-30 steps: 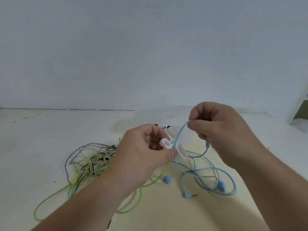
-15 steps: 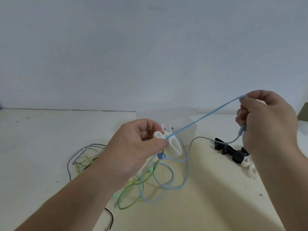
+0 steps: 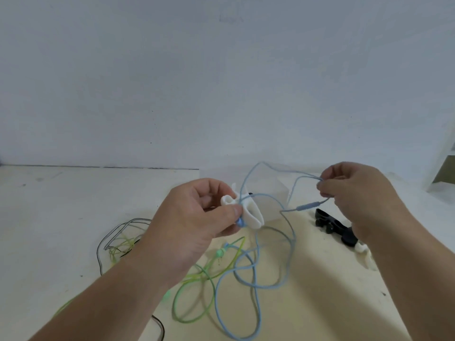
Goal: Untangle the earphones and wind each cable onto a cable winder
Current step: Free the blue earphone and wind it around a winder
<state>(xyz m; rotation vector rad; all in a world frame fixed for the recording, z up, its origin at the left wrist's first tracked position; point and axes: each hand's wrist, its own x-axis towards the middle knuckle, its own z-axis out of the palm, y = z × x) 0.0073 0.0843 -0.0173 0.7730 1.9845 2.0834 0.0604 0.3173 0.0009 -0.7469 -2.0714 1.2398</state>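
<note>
— Slack now shows in the blue cable (image 3: 247,178): a moment ago it ran tight from the white winder (image 3: 253,215) to your right hand (image 3: 357,193), and that hand has come a little nearer to the other one.
— Yes. Now the cable rises in a loose arch above the winder and then goes to your right fingertips. You pinch two strands of it there, and the inline remote (image 3: 306,206) hangs just under the hand.
— Where is the winder itself?
— You hold it in the air, above the table (image 3: 61,205). Your left hand (image 3: 197,225) grips it between the thumb and the curled fingers, and a blue earbud (image 3: 240,221) sticks out just below your thumb. From there the blue cable falls to the table in wide loops.
— What lies around it?
— The green cable (image 3: 194,275) crosses those loops, and a black cable (image 3: 98,257) lies further to your left. A black winder (image 3: 332,223) and a second white winder (image 3: 364,254) lie beside your right wrist. A clear box (image 3: 273,193) stands behind your hands.
</note>
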